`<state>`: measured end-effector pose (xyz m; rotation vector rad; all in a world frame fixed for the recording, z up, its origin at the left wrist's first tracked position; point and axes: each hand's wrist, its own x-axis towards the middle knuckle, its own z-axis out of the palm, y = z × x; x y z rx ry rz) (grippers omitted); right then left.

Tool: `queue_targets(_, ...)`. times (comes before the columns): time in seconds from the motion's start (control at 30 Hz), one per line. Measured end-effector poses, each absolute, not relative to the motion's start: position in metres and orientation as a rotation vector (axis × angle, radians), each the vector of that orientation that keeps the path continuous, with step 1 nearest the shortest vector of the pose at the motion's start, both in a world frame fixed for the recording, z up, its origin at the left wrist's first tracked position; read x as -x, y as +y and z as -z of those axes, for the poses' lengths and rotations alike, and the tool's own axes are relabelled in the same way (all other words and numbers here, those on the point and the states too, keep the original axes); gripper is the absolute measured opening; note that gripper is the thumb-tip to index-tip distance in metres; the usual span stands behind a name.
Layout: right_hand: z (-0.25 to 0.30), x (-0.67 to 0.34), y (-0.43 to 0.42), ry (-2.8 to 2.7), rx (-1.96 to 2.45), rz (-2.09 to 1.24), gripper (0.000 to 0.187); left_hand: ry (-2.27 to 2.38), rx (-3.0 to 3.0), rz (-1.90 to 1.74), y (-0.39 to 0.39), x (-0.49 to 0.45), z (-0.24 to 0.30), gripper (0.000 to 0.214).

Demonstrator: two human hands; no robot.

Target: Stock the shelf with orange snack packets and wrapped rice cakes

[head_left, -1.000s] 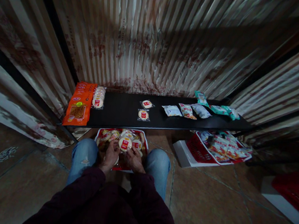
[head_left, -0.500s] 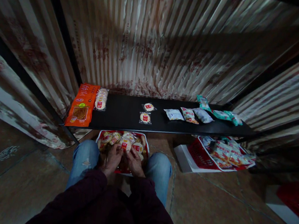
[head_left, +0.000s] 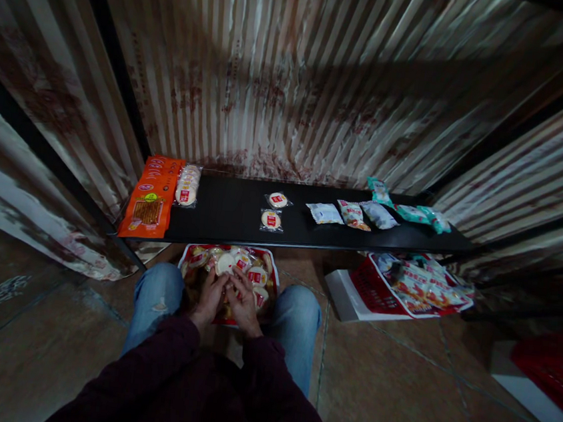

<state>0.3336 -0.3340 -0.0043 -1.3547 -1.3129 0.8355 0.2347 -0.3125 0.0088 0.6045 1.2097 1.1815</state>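
Observation:
My left hand (head_left: 209, 295) and my right hand (head_left: 243, 298) meet over a red basket (head_left: 278, 269) between my knees. Their fingertips close on the near edge of a round wrapped pastry (head_left: 226, 263), whose plain pale face shows. Beneath and around it, the basket is full of similar wrapped pastries (head_left: 257, 276) with red labels. Two more single pastries (head_left: 271, 220) lie one behind the other on the black shelf (head_left: 224, 222) ahead. My fingers partly hide the held pastry's lower edge.
At the shelf's left end lie an orange snack bag (head_left: 151, 197) and an overlapping row of pastries (head_left: 187, 186). Small white packets (head_left: 325, 213) and teal packets (head_left: 380, 191) are further right. Another red basket (head_left: 378, 290) of snack bags stands on the floor, partly under the shelf.
The pastry in my hands has turned from its red-labelled face to a plain pale one. My hands have drawn closer together. The view has shifted slightly.

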Motion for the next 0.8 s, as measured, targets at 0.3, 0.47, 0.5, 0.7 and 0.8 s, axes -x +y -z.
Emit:
queue_targets(0.3, 0.001, -0.326, -0.326, -1.182, 1.356, -0.816, 0.026, 1.125, -0.365, -1.252, -0.301, -0.227, -0.002, 0.039)
queue_targets(0.47, 0.002, -0.331, -0.326, -1.235, 1.397, -0.774, 0.024, 1.183, -0.198, -1.278, -0.299, -0.227, 0.001, 0.028)
queue_targets(0.5, 0.002, -0.332, -0.326, -1.251, 1.408, -0.763, 0.024, 1.183, -0.191, -1.282, -0.299, -0.227, 0.001, 0.026)
queue_targets(0.7, 0.005, -0.331, -0.324, -1.392, 1.494, -0.661, 0.026, 1.198, -0.157, -1.257, -0.298, -0.226, -0.002, 0.022)
queue_targets(0.8, 0.006, -0.33, -0.324, -1.449, 1.561, -0.583, 0.028, 1.215, -0.167, -1.246, -0.298, -0.227, -0.003, 0.022)
